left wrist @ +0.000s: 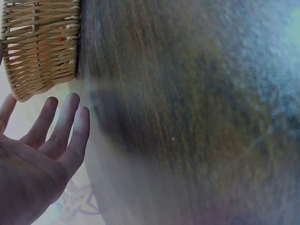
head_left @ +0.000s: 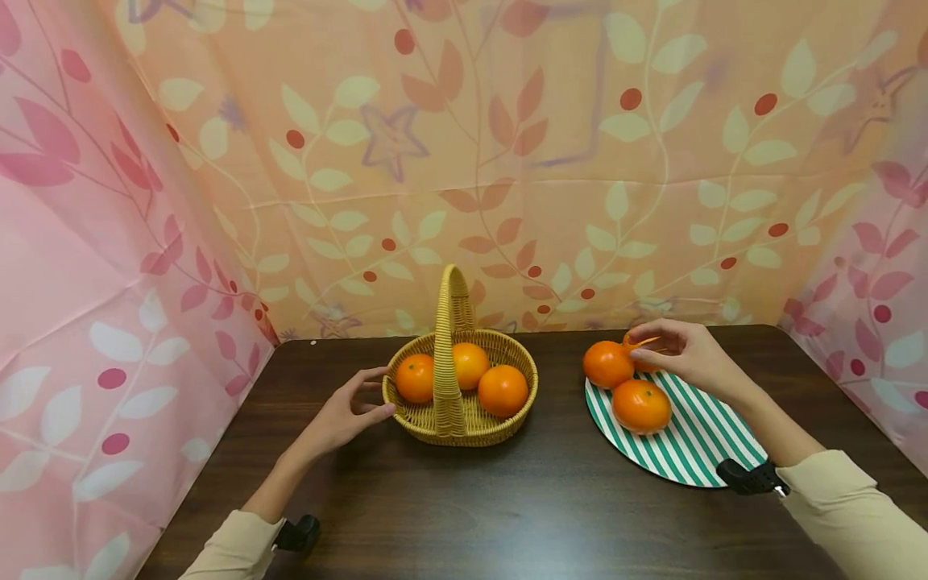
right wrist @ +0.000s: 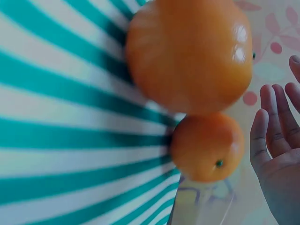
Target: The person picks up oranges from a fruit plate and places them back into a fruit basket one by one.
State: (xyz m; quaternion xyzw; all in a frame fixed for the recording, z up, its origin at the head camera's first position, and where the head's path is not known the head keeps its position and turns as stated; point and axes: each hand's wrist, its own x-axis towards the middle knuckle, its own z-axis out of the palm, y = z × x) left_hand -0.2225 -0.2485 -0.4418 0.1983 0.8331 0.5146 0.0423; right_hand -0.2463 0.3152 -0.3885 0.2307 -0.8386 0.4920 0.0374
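My left hand (head_left: 341, 415) is at the left end of a yellow wicker basket (head_left: 464, 431) with a tall handle, its thumb and fingertips right at the rim. In the left wrist view those fingers (left wrist: 65, 126) stay extended and spread beside the weave. Three oranges, one of them at the front right (head_left: 503, 391), lie in the basket. Over a striped placemat (head_left: 714, 435) my right hand (head_left: 685, 350) hovers above an orange (head_left: 647, 367) that it partly hides. Two more oranges sit close by, one at the left (head_left: 607, 364) and one in front (head_left: 641, 406).
A dark wooden table (head_left: 464, 515) carries the basket and the placemat. Floral cloth (head_left: 507, 161) hangs behind it and along both sides. Each wrist wears a black camera, such as the right one (head_left: 747, 477).
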